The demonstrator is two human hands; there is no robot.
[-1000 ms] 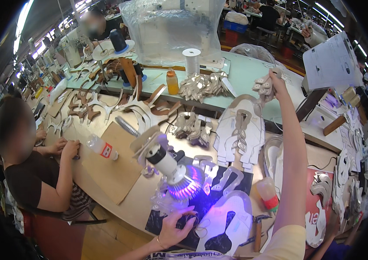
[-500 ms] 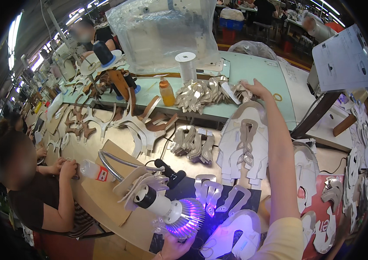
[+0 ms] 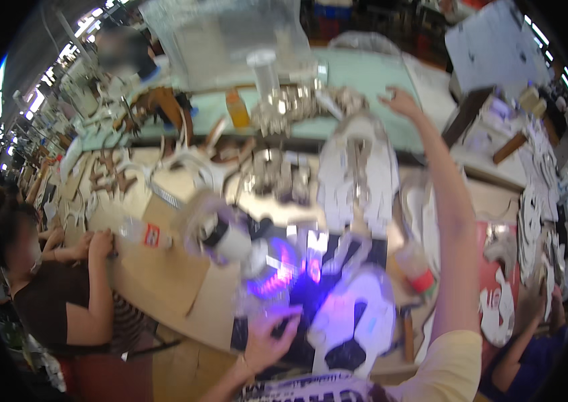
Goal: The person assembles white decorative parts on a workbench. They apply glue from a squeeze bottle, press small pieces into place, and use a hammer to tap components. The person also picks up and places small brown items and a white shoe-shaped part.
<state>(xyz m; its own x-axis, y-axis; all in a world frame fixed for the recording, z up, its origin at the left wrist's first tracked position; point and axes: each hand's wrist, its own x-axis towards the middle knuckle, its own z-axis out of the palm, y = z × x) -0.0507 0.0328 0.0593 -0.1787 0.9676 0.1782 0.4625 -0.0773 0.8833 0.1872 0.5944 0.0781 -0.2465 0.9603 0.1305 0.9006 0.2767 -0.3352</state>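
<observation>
My right arm reaches far over the bench, and my right hand (image 3: 401, 102) is open, fingers apart, just right of a pile of silvery-beige cut pieces (image 3: 290, 107). Low in the middle, my left hand (image 3: 272, 340) is blurred; its thumb and fingers look parted, with nothing visible between them. It is just below a lamp (image 3: 274, 268) with a finned head glowing purple. Right of that hand, a white shoe-upper piece (image 3: 357, 315) lies under the purple light on a dark mat. Smaller looped pieces (image 3: 351, 254) lie beyond it.
A stack of white uppers (image 3: 331, 181) is beyond the mat. A red-capped bottle (image 3: 418, 271) stands by my right arm. An orange bottle (image 3: 237, 110) and a thread cone (image 3: 264, 74) are farther back. A co-worker (image 3: 56, 281) sits at left; another person's arm (image 3: 515, 342) shows at right.
My right hand has come away from the piled pieces, moving right with its fingers spread. My left hand has dropped clear of the lamp head. The whole view has shifted and blurred.
</observation>
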